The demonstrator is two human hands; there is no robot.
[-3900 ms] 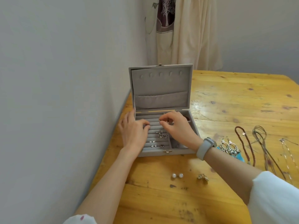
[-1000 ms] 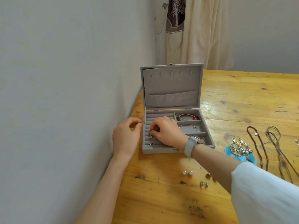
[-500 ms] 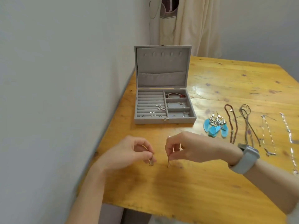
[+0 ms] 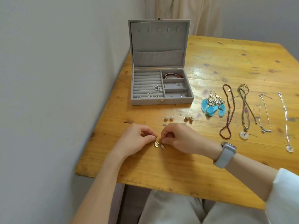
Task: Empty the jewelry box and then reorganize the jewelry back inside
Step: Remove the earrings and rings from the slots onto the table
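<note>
A grey jewelry box (image 4: 161, 101) stands open on the wooden table (image 4: 226, 65), lid upright. Small silver earrings (image 4: 156, 88) sit in its ring rolls, and two bracelets (image 4: 173, 75) lie in the right compartments. In front of the box, my left hand (image 4: 137, 140) pinches one gold teardrop earring (image 4: 156, 144). My right hand (image 4: 182, 138) pinches its twin (image 4: 162, 146). Both earrings touch the table between my fingertips.
Pearl studs (image 4: 169, 117) and a small gold piece (image 4: 189, 118) lie near my hands. Blue feather earrings (image 4: 212, 104) and several necklaces (image 4: 244, 110) are laid out to the right. A wall runs along the table's left edge; a grey watch (image 4: 225, 155) is on my right wrist.
Both hands left the box, came down to the table in front of it with one teardrop earring each, and now hold the pair closer together against the wood.
</note>
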